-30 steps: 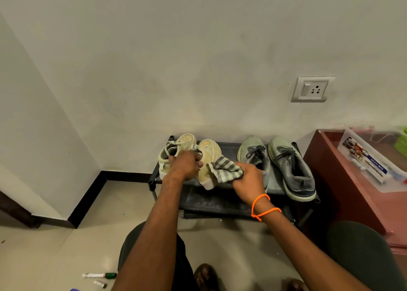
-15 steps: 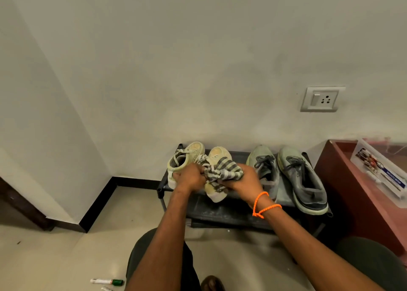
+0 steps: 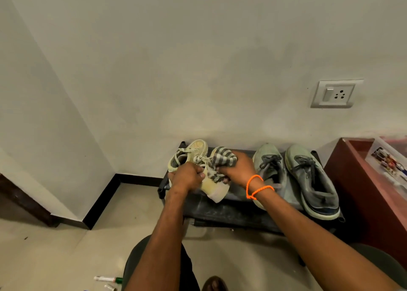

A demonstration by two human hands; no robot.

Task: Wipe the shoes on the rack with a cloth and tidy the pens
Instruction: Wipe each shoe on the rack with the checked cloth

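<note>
On the black shoe rack (image 3: 231, 211) stand a pale yellow pair and a grey pair of shoes. My left hand (image 3: 187, 176) grips the right yellow shoe (image 3: 214, 186) at its laces, its heel lifted toward me. My right hand (image 3: 236, 168), with an orange wristband, holds a grey-and-white striped cloth (image 3: 220, 158) pressed on that shoe's toe. The other yellow shoe (image 3: 193, 149) stands just left of it. Both grey shoes (image 3: 271, 169) (image 3: 312, 180) sit to the right. A white pen with a green cap (image 3: 108, 279) lies on the floor at the bottom left.
A reddish-brown cabinet (image 3: 361, 180) stands right of the rack, with a clear plastic box (image 3: 389, 160) on top. A wall socket (image 3: 335, 93) is above the grey shoes. A second small pen piece (image 3: 110, 287) lies near the first. Beige floor spreads to the left.
My right hand has carried the cloth from the shoe's side up over its toe. My left hand has shifted its grip toward the laces and heel.
</note>
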